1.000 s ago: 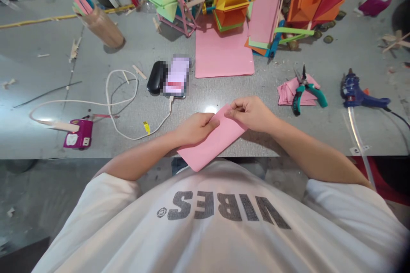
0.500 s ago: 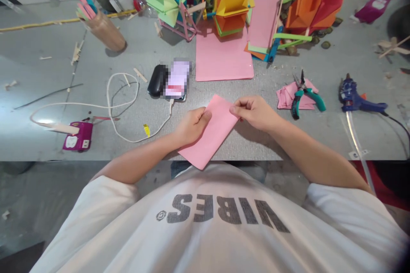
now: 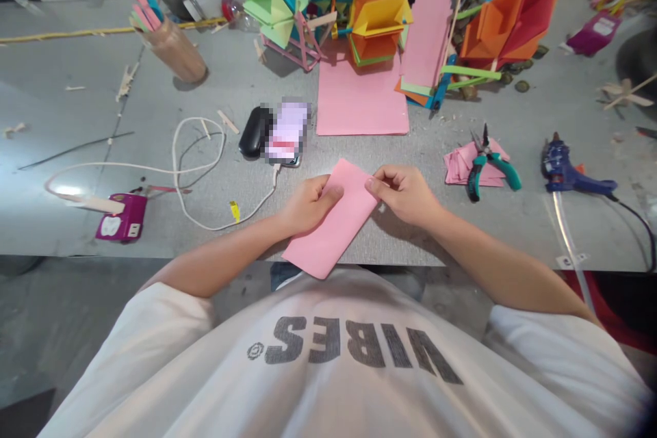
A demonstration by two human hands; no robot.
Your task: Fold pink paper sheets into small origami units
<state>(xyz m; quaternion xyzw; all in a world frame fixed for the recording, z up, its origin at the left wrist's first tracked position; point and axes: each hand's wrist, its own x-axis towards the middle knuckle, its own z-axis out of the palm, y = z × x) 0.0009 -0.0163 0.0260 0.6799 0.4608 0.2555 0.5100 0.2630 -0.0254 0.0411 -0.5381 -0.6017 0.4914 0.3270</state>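
Observation:
A folded sheet of pink paper is held slantwise over the table's front edge, its lower end close to my shirt. My left hand grips its left side, thumb on top and the other fingers hidden beneath. At the upper right corner my right hand pinches the paper between thumb and fingers. Just beyond the hands lies a larger stack of pink paper. A phone with a cable plugged in rests beside a black case, left of that stack.
Green-handled pliers lie on small pink paper pieces to the right. Farther right is a blue glue gun. Folded paper wheels stand at the back. A brown cup and purple adapter are on the left.
The view has shifted slightly. Both hands keep their hold on the pink paper, with the left thumb a little farther in over it and the right fingers still at the corner.

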